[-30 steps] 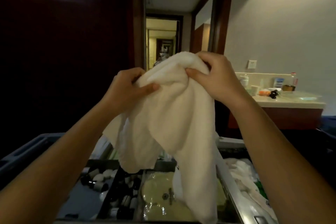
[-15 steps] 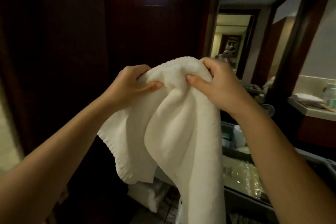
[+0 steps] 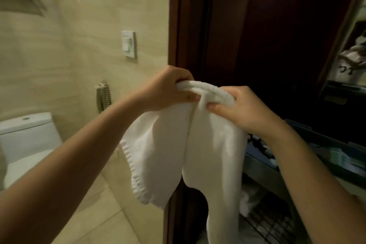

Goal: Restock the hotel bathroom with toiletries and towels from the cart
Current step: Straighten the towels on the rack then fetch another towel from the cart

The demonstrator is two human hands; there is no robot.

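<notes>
A white towel (image 3: 208, 144) was held up in the middle of the frame, bunched at its top between the left hand (image 3: 166, 89) and the right hand (image 3: 243, 109). Both hands were closed round the cloth, with thumbs pressed against its near side. The likeliest mishap was judged to be a trailing end. The right-hand fold hung far down toward the bottom edge of the frame, close to the dark door frame (image 3: 190, 25) and the cart (image 3: 324, 150) at the lower right. It could be snagged on the wire shelf (image 3: 273, 226) of the cart, or dragged over the tiled floor (image 3: 103, 224) and soiled. A slip was also thought possible, since only a gathered ridge of thick cloth was gripped, and one half would be dropped if a pinch were loosened. The towel's long axis was seen to run nearly straight up and down, with the bunched top pointing up and the loose ends pointing at the floor. The gripped ridge ran across the frame, a little lower on the right. A ribbed hem was shown on the shorter left fold. A toilet (image 3: 25, 136) was seen at the far left.
</notes>
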